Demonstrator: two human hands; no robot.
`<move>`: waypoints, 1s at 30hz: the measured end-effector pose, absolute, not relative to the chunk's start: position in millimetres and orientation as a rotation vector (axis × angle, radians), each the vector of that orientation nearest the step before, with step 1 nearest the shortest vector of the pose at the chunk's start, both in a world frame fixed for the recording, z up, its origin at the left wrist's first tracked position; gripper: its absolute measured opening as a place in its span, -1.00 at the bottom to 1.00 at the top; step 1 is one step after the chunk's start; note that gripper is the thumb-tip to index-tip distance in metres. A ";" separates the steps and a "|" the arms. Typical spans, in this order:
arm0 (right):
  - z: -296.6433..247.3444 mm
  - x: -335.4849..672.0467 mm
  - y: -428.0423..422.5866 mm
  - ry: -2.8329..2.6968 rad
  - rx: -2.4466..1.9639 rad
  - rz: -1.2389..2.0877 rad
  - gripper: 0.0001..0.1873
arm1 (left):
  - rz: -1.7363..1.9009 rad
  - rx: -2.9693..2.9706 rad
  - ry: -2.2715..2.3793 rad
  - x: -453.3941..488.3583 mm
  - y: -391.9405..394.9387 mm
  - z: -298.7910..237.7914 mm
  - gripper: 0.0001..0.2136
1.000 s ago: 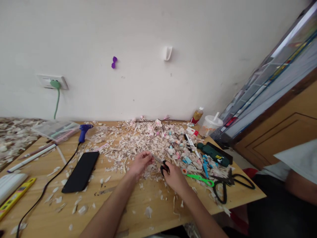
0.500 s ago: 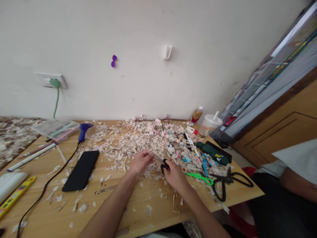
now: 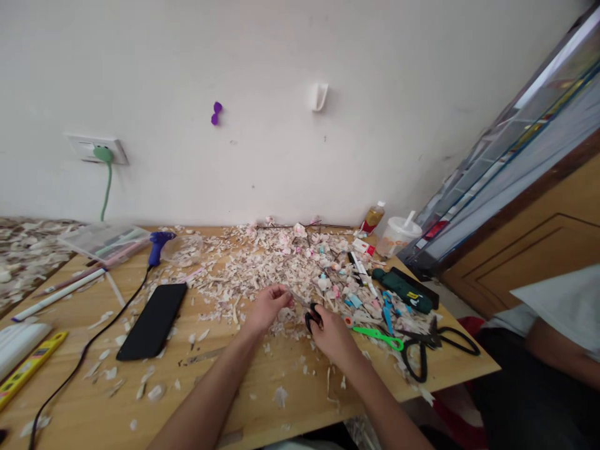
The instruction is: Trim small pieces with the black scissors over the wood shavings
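Note:
My right hand [image 3: 330,331] grips a pair of small black-handled scissors [image 3: 311,314], whose blades point up and left toward my left hand. My left hand [image 3: 269,305] is pinched on a small pale scrap at the blade tips; I cannot make out what it is. Both hands hover over the near edge of a wide heap of pale paper scraps [image 3: 276,269] on the wooden table [image 3: 262,400].
A black phone [image 3: 153,320] lies to the left, with a blue glue gun [image 3: 157,245] and its black cord behind it. Green scissors [image 3: 377,336], blue scissors [image 3: 388,310] and large black scissors [image 3: 435,342] lie to the right. Another person sits at the right edge [image 3: 557,337].
Both hands stay nearly where they were; the scissors and the left fingers shift only slightly over the scraps.

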State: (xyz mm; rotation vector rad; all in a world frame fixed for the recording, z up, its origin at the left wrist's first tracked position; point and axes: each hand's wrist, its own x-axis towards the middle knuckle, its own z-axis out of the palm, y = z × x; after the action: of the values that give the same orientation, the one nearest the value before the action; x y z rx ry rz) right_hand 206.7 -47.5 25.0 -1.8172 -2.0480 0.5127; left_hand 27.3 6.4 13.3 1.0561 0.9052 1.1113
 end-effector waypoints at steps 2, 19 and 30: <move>25.5 206.9 -47.6 -2.064 -1.822 0.512 -0.84 | 1.099 1.168 0.961 24.4 7.3 14.3 -0.78; 28.4 206.3 -45.9 -2.069 -1.744 0.559 -0.88 | 1.039 1.276 0.914 12.8 5.2 37.0 -0.82; 14.9 202.5 -45.4 -1.914 -1.734 0.620 -0.85 | 1.125 0.655 0.698 32.7 -1.9 20.1 -0.74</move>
State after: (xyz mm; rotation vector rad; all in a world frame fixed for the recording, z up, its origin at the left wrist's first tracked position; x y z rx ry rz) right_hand 202.5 -45.4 14.9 -1.7344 -1.9137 0.6197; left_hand 32.7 -1.9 20.1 0.6553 0.6983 1.1254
